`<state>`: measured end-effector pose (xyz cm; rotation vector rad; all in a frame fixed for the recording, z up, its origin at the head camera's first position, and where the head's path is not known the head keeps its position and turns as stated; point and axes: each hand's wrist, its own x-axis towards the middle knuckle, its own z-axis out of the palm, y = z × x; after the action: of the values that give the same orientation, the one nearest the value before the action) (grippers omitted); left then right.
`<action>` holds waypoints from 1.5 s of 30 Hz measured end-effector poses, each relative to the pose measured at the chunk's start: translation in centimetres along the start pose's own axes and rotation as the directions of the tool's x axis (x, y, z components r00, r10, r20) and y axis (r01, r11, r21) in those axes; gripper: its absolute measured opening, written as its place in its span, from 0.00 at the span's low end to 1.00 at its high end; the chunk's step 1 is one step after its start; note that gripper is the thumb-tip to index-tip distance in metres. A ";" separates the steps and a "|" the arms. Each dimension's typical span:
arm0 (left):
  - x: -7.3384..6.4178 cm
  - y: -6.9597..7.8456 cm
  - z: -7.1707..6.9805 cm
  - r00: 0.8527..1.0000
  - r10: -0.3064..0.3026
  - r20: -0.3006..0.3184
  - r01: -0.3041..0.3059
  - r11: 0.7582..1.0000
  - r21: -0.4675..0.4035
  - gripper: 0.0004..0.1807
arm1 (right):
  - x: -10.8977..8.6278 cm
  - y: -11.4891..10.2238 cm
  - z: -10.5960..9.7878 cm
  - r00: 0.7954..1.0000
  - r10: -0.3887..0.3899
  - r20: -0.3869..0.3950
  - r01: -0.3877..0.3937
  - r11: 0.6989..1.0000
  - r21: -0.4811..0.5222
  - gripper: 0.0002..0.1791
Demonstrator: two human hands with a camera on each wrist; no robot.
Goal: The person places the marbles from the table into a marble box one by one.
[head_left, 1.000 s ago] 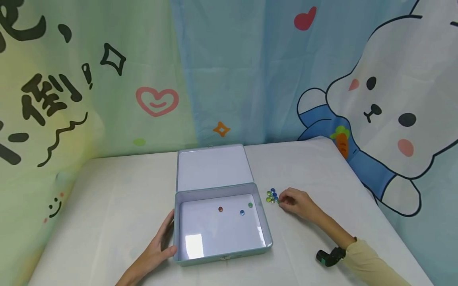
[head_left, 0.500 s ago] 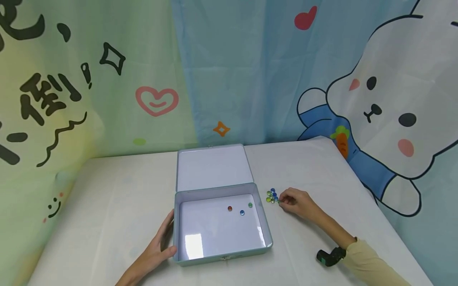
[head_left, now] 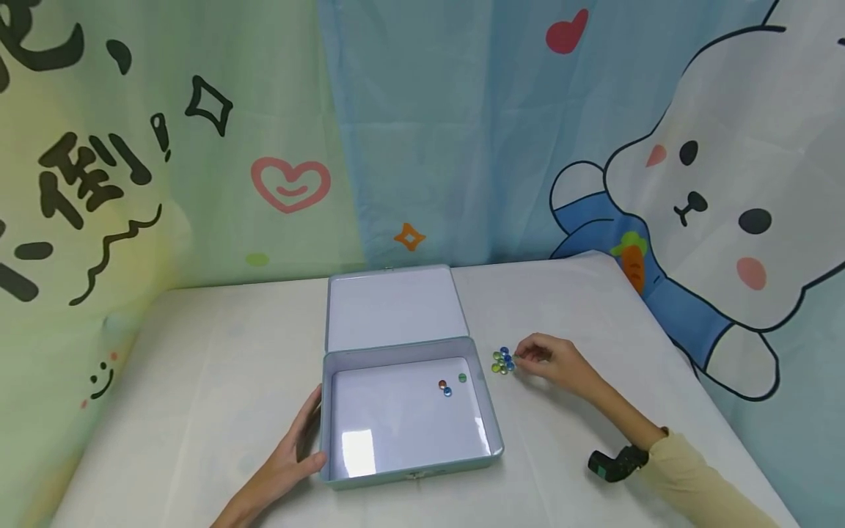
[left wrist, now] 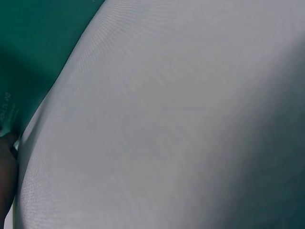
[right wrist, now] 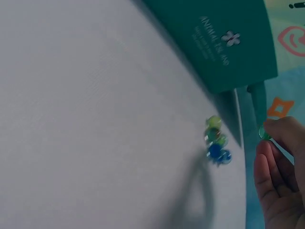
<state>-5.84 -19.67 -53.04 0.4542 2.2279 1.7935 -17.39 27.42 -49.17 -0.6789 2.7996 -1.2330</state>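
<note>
The open tin box (head_left: 409,440) fills the middle of the frame, its raised lid (head_left: 391,308) walling off the far side and the left hand (head_left: 293,458) resting against its left wall, so the way in is from above or over the right wall. Just right of the box a cluster of glass beads (head_left: 502,361) lies by the right hand (head_left: 551,363), narrowing that gap. Bare tablecloth (head_left: 198,367) spreads wide at lower left and along the far right edge.
</note>
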 end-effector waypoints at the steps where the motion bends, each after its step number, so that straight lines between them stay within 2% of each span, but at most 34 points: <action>1: 0.0 0.0 0.0 1.000 0.001 0.001 -0.001 1.000 -0.001 0.48 | 0.2 -0.4 -0.1 1.000 -0.002 0.005 0.002 1.000 0.016 0.06; 7: -0.1 0.0 -0.1 1.000 0.002 -0.009 -0.001 1.000 0.007 0.48 | 1.7 -3.1 -0.6 0.998 -0.012 0.057 0.008 0.997 0.074 0.05; 15: -0.2 0.0 -0.2 1.000 -0.022 -0.013 0.023 1.000 0.014 0.48 | 4.1 -6.0 -0.6 0.989 -0.078 0.125 0.064 0.992 0.113 0.05; 19: -0.1 -0.1 -0.2 1.000 -0.010 -0.015 0.010 1.000 0.009 0.48 | 5.5 -7.9 0.0 0.979 -0.110 0.171 0.087 0.987 0.137 0.06; 23: 0.0 -0.3 -0.1 1.000 0.011 -0.011 -0.011 1.000 0.005 0.48 | 7.0 -9.7 1.1 0.960 -0.162 0.227 0.128 0.980 0.155 0.06; 30: 0.1 -0.2 -0.1 1.000 0.014 -0.006 -0.014 1.000 0.001 0.48 | 9.7 -12.2 3.7 0.912 -0.244 0.330 0.188 0.963 0.191 0.04; 34: 0.1 -0.3 0.0 1.000 0.006 -0.010 -0.006 1.000 -0.004 0.48 | 11.2 -13.1 5.7 0.868 -0.308 0.389 0.249 0.948 0.196 0.04; 37: 0.2 -0.3 0.1 1.000 -0.005 -0.011 0.005 1.000 -0.005 0.48 | 12.1 -13.7 7.2 0.833 -0.327 0.447 0.267 0.944 0.194 0.04; 42: 0.1 -0.3 0.1 1.000 -0.013 0.004 0.013 1.000 -0.022 0.48 | 13.2 -15.0 9.5 0.790 -0.342 0.508 0.272 0.940 0.208 0.03; 45: 0.2 -0.2 0.0 1.000 -0.017 0.006 0.017 1.000 -0.019 0.48 | 13.8 -15.7 10.9 0.751 -0.362 0.552 0.299 0.932 0.204 0.03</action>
<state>-6.04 -19.64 -53.22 0.4349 2.2018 1.8013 -21.94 4.98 -43.33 -1.3298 2.1456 -0.9648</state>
